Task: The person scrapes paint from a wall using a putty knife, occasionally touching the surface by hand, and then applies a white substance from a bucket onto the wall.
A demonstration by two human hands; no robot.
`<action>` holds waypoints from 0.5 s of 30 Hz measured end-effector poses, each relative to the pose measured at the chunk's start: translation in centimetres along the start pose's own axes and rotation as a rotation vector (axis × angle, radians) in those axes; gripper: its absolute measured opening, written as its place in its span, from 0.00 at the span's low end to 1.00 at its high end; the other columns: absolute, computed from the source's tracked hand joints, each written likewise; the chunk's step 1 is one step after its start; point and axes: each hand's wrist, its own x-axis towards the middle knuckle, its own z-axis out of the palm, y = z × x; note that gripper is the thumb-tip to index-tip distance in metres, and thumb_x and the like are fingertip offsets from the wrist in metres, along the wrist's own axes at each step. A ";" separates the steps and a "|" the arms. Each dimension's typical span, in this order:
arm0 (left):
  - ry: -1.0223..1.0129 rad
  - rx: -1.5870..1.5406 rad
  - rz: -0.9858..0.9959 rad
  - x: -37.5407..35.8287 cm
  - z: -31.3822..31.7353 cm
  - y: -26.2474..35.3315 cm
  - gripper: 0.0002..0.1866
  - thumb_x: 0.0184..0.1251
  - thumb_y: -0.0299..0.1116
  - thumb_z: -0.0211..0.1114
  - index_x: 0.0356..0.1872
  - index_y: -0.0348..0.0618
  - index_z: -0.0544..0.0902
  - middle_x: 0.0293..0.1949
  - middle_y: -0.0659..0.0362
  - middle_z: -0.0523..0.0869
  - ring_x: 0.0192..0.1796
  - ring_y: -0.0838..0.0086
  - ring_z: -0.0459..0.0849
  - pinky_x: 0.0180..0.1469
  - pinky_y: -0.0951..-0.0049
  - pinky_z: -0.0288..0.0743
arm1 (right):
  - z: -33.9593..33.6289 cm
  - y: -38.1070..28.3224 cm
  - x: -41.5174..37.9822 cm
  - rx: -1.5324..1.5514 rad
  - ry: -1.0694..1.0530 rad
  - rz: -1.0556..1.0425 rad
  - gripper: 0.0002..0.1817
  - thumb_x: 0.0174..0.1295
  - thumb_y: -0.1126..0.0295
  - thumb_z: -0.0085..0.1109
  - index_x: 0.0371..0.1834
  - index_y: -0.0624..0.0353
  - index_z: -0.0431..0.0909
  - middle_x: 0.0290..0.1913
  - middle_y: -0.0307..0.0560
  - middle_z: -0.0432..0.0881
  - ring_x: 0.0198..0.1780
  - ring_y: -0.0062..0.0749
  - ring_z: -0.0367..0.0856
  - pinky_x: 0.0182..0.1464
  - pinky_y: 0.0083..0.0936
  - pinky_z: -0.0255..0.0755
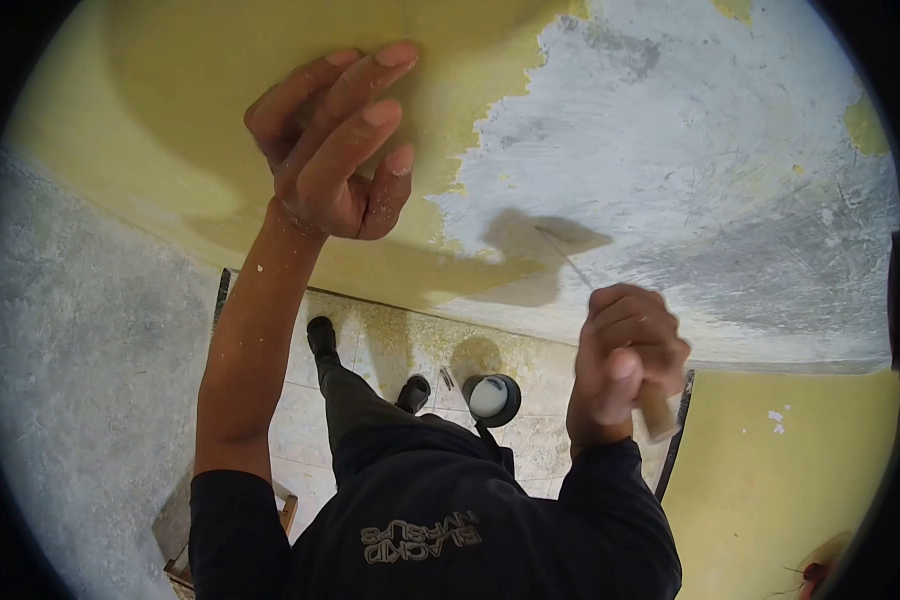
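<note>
My left hand [335,150] is raised in front of the yellow paint [210,110] on the wall, holding nothing, its fingers apart and loosely bent. White flecks dot its skin and the forearm. In my right hand [632,345] a scraper is gripped in a closed fist, its pale handle [657,413] sticking out below. Its thin blade [568,258] is seen nearly edge-on and points up at the bare grey-white patch [650,150]. A ragged edge of yellow paint borders this patch, and shadows of hand and tool fall beside the blade's tip.
Below, a dark bucket [511,402] with white contents stands on the tiled floor [300,425] near my feet. Paint flakes litter the tiles along the wall's base. A grey wall [90,330] rises at left, with a wooden piece [288,512] by it. Yellow wall [800,470] continues at lower right.
</note>
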 end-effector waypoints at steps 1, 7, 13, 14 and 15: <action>-0.006 -0.008 -0.005 -0.1 -0.2 0.4 0.16 0.65 0.35 0.60 0.53 0.48 0.74 0.47 0.54 0.88 0.58 0.64 0.71 0.55 0.72 0.65 | -0.3 -0.1 0.0 0.023 0.011 0.016 0.12 0.58 0.78 0.59 0.23 0.58 0.66 0.17 0.42 0.71 0.17 0.33 0.71 0.29 0.33 0.76; -0.028 0.119 0.018 0.2 0.1 0.3 0.15 0.67 0.40 0.57 0.53 0.51 0.77 0.47 0.57 0.89 0.56 0.66 0.73 0.49 0.72 0.68 | -0.1 -0.6 0.9 0.064 0.101 -0.018 0.11 0.55 0.81 0.59 0.24 0.58 0.66 0.16 0.41 0.70 0.16 0.34 0.71 0.27 0.33 0.75; -0.267 0.128 0.058 0.6 -1.6 0.5 0.27 0.70 0.34 0.55 0.68 0.39 0.61 0.55 0.43 0.81 0.66 0.59 0.61 0.60 0.67 0.68 | 2.4 1.2 0.9 -0.011 0.070 0.025 0.16 0.64 0.66 0.60 0.22 0.56 0.65 0.14 0.38 0.69 0.15 0.28 0.69 0.25 0.28 0.74; -0.257 0.104 0.050 0.5 -1.5 0.4 0.27 0.70 0.34 0.54 0.68 0.39 0.61 0.55 0.43 0.81 0.66 0.59 0.61 0.60 0.67 0.68 | 2.2 -0.1 1.6 0.095 0.177 0.006 0.15 0.62 0.70 0.62 0.22 0.56 0.65 0.15 0.39 0.69 0.15 0.29 0.69 0.25 0.29 0.74; -0.247 0.079 0.039 0.4 -1.4 0.5 0.27 0.70 0.34 0.54 0.68 0.39 0.61 0.55 0.43 0.81 0.66 0.59 0.62 0.60 0.66 0.68 | 2.1 -1.1 2.4 0.199 0.284 -0.010 0.14 0.60 0.74 0.63 0.23 0.57 0.66 0.15 0.40 0.69 0.15 0.29 0.69 0.25 0.30 0.74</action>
